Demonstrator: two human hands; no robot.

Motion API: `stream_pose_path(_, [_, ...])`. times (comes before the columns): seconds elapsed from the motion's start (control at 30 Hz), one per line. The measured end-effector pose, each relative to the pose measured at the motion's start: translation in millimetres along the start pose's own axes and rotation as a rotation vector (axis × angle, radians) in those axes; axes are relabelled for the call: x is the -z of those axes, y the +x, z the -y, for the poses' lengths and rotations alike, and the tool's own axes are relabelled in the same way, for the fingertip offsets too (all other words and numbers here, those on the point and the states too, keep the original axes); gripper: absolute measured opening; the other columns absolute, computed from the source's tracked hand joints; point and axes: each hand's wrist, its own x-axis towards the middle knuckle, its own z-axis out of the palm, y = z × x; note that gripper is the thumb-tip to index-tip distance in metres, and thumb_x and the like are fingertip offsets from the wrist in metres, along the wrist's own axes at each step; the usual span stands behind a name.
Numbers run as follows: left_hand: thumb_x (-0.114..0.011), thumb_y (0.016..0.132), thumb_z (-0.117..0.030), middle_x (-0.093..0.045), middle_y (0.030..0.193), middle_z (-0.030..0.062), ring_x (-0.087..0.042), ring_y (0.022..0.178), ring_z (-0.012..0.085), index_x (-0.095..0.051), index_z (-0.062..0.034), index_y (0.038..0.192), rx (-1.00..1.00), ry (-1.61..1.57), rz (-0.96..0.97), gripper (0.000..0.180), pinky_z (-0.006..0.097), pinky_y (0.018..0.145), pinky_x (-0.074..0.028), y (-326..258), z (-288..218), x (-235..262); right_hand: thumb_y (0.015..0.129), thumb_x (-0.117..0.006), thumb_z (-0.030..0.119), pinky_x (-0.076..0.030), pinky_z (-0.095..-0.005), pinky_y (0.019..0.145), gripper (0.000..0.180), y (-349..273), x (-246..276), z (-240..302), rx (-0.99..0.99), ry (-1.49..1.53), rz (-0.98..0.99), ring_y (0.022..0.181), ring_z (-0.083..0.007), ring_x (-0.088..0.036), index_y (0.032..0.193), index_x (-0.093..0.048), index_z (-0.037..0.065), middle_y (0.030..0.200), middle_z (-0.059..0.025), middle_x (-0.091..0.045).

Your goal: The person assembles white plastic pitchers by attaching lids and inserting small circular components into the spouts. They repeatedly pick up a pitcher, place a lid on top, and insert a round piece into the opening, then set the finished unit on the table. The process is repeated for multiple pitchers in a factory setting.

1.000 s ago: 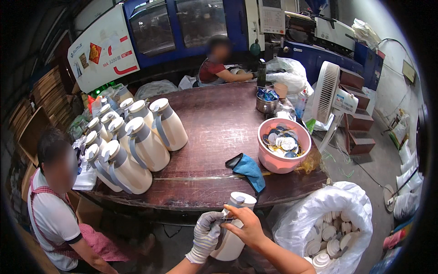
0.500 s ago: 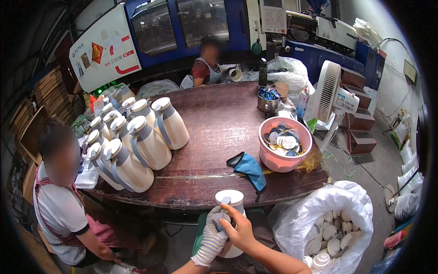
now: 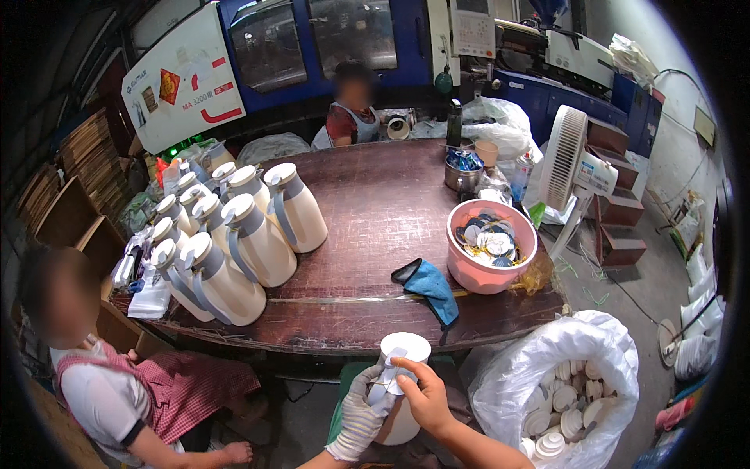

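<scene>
Fingers of both the gloved left hand [image 3: 361, 414] and bare right hand [image 3: 422, 397] gripped one unfinished jug [image 3: 400, 383], while finished jugs [image 3: 234, 242] crowded the counter's [image 3: 375, 211] left edge.

— Any signs or labels about?
— A white machine panel [image 3: 183, 78] stands at the far left behind the bench [image 3: 375, 313], with a red diamond sticker [image 3: 169, 86] and a red stripe.
— Packages?
— A big white plastic sack [image 3: 562, 383] of white caps, right of the bench's near edge.
</scene>
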Motion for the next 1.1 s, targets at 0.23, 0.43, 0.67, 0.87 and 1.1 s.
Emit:
stream_pose_path(0.23, [-0.076, 0.081, -0.010, -0.062, 0.108, 0.0070, -0.060, 0.100, 0.0148, -0.056, -0.0016, 0.118, 0.002, -0.022, -0.127, 0.044, 0.029, 0.088, -0.050, -9.4, -1.5, 27.8, 0.083, -0.058, 0.004, -0.044, -0.0331, 0.089, 0.023, 5.1, 35.0, 10.7, 0.098, -0.319, -0.126, 0.099, -0.0238, -0.059, 0.105, -0.064, 0.001, 0.100, -0.0130, -0.064])
stream_pose_path(0.43, [-0.075, 0.081, -0.012, -0.061, 0.105, 0.0083, -0.059, 0.096, 0.0141, -0.057, -0.0003, 0.115, 0.089, 0.065, -0.022, 0.040, 0.029, 0.085, -0.050, -22.5, -33.1, 38.2, 0.081, -0.062, 0.008, -0.033, -0.0459, 0.107, 0.023, -4.7, 27.3, 13.0, 0.142, -0.094, 0.139, 0.119, -0.0332, -0.053, 0.104, -0.066, 0.006, 0.119, -0.0183, -0.060])
stream_pose_path(0.67, [-0.076, 0.077, -0.017, -0.064, 0.090, 0.0054, -0.059, 0.082, 0.0109, -0.060, 0.0000, 0.107, 0.092, 0.303, -0.030, 0.038, 0.028, 0.075, -0.051, -23.6, -30.1, 48.8, 0.081, -0.062, 0.006, -0.032, -0.0482, 0.109, 0.021, -17.0, 10.0, 30.3, 0.249, -0.169, 0.194, 0.120, -0.0309, -0.054, 0.101, -0.068, 0.007, 0.110, -0.0166, -0.064])
stream_pose_path(0.87, [-0.079, 0.075, -0.020, -0.063, 0.095, 0.0070, -0.060, 0.087, 0.0126, -0.059, -0.0014, 0.107, 0.151, 0.318, 0.004, 0.042, 0.028, 0.078, -0.051, -27.1, -46.1, 39.1, 0.081, -0.061, 0.001, -0.042, -0.0378, 0.096, 0.015, -21.5, 20.1, 23.2, 0.085, -0.042, 0.148, 0.107, -0.0267, -0.060, 0.093, -0.070, 0.003, 0.107, -0.0151, -0.066])
stream_pose_path(1.1, [-0.081, 0.074, -0.019, -0.062, 0.098, 0.0058, -0.059, 0.090, 0.0127, -0.058, -0.0026, 0.107, 0.041, 0.302, 0.011, 0.043, 0.030, 0.081, -0.051, -34.2, -41.0, 38.3, 0.085, -0.061, 0.001, -0.045, -0.0310, 0.086, 0.011, -22.9, 21.0, 23.2, -0.085, 0.163, 0.091, 0.093, -0.0181, -0.061, 0.089, -0.070, 0.000, 0.098, -0.0112, -0.067])
